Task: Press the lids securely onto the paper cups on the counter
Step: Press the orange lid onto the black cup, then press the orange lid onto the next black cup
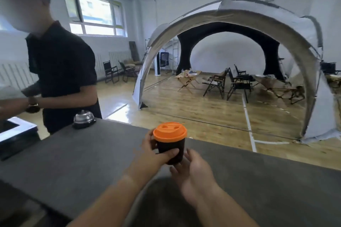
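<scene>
- Cup (170, 150), dark, orange lid (170, 132) sitting on top, near the counter's (73, 153) far edge.
- Left hand (156, 151) grips cup's side, thumb across the front.
- Right hand (193, 169) relaxed, holding nothing, just beside cup's base.
- Bell (84, 120) on far edge, left.

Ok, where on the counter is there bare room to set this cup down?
Bare counter runs right of the right hand. Another free patch lies between the call bell and the left hand gripping the cup. Far left is crowded: bell, white-framed screen.
</scene>
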Demonstrator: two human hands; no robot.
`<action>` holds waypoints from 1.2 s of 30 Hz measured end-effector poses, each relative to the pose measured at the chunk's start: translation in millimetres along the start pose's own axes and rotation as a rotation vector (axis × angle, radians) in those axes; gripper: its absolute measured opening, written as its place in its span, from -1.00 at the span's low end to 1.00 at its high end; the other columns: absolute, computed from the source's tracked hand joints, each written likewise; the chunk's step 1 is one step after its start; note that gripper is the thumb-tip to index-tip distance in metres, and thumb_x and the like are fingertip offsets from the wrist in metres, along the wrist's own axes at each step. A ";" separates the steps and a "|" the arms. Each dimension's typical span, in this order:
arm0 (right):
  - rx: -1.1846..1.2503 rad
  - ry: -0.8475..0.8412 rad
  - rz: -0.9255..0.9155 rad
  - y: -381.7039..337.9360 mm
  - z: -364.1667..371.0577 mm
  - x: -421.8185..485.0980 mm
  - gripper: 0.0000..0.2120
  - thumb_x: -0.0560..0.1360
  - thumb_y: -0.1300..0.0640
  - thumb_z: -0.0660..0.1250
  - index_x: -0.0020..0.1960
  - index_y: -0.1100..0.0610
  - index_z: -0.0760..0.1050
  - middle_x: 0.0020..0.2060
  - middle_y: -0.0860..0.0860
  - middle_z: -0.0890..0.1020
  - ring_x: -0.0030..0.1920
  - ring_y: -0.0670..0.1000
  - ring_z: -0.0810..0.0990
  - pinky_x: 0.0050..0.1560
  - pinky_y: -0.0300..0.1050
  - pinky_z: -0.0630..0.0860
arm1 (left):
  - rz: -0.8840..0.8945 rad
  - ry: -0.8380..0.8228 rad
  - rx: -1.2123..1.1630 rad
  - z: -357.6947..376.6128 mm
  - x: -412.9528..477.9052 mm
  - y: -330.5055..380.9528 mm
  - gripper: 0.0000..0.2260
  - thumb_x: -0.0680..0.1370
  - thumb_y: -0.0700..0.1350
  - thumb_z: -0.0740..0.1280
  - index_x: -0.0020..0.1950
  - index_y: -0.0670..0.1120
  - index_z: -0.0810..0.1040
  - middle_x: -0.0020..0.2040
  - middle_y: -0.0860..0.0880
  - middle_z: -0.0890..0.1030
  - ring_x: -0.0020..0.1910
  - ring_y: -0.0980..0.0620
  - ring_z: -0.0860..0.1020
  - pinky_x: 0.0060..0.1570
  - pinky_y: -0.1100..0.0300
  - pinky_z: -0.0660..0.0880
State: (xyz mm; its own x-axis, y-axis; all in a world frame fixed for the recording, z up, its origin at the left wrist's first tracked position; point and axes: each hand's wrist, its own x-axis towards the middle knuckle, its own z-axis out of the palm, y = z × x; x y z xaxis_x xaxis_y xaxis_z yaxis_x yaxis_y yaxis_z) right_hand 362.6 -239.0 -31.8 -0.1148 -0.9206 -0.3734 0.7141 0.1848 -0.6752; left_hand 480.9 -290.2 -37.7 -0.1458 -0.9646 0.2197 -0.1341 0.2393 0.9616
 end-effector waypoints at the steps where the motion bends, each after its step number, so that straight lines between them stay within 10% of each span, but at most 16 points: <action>1: -0.021 -0.014 0.026 8.7 15.8 7.2 -0.61 0.67 0.07 0.14 0.41 0.25 0.40 0.28 0.21 0.55 0.17 0.12 0.54 0.07 -0.03 0.48 | -0.007 0.061 0.022 -22.1 10.2 -4.0 -0.29 0.34 -0.19 0.58 0.36 0.06 0.30 0.15 0.13 0.52 0.07 0.24 0.50 -0.01 0.35 0.42; 5: -0.044 -0.069 0.101 33.6 65.9 29.3 -0.50 0.68 0.09 0.12 0.58 0.18 0.13 0.55 0.18 0.23 0.54 0.19 0.21 0.52 0.08 0.19 | -0.047 0.318 0.133 -109.2 70.4 -32.0 -0.23 0.31 -0.23 0.59 0.41 -0.02 0.28 0.16 0.01 0.49 0.18 -0.03 0.48 0.23 0.05 0.42; 17: -0.045 0.018 0.051 48.3 69.5 66.1 -0.54 0.68 0.10 0.12 0.55 0.19 0.20 0.51 0.21 0.30 0.53 0.20 0.25 0.46 0.07 0.24 | -0.260 0.508 0.301 -190.7 148.9 -88.0 -0.17 0.36 -0.14 0.57 0.49 -0.10 0.16 0.40 -0.19 0.42 0.36 -0.25 0.39 0.34 -0.09 0.31; 24: 0.016 0.007 0.046 29.5 40.8 43.0 -0.52 0.68 0.09 0.12 0.56 0.18 0.18 0.48 0.23 0.34 0.50 0.22 0.30 0.38 0.07 0.30 | -0.392 0.495 0.183 -145.7 111.0 -60.4 0.10 0.40 -0.07 0.55 0.56 -0.15 -0.29 0.56 -0.17 0.16 0.50 -0.20 0.22 0.47 -0.06 0.17; 36: 0.072 0.201 -0.218 -89.6 -158.6 -107.5 -0.66 0.65 0.25 0.11 0.41 0.24 0.37 0.30 0.29 0.52 0.34 0.26 0.47 0.22 0.11 0.43 | -0.276 -0.474 -0.190 175.6 -79.2 37.9 -0.71 0.56 -0.23 0.34 0.26 -0.03 0.45 0.15 -0.06 0.61 0.11 0.05 0.58 0.19 0.12 0.49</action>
State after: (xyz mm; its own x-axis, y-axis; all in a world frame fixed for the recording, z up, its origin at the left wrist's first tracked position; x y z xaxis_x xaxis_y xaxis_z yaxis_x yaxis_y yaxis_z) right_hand 201.5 -102.0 -32.0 -0.3997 -0.8480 -0.3481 0.7041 -0.0409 -0.7089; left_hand 315.2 -185.2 -47.5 -0.5596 -0.8228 -0.0988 -0.0576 -0.0803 0.9951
